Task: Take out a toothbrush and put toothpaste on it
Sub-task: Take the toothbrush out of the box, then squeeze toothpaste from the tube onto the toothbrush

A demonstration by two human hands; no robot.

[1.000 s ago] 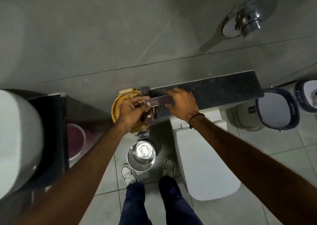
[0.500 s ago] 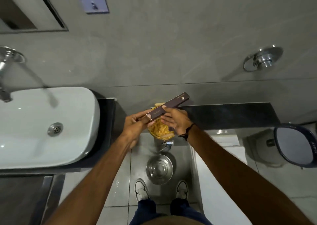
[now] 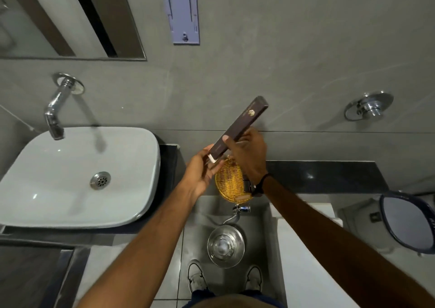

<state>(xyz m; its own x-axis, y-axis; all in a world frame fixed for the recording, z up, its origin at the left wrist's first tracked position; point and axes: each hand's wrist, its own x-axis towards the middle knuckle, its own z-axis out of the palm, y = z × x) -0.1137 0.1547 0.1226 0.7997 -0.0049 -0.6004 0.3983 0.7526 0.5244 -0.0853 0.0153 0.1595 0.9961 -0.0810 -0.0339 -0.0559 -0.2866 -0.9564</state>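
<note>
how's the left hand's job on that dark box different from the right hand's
The right hand wraps the dark box around its middle, thumb across the face; the left hand only touches its lower end, where something white shows at the opening. The right hand sits higher, over the wicker basket; the left hand is lower and beside the basket. Both hands are bare and touch the box.

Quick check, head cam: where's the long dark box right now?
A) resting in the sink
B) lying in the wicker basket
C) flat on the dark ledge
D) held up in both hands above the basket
D: the dark box is tilted up off every surface, the right hand around its middle and the left hand at its lower, open end, above the wicker basket.
</note>
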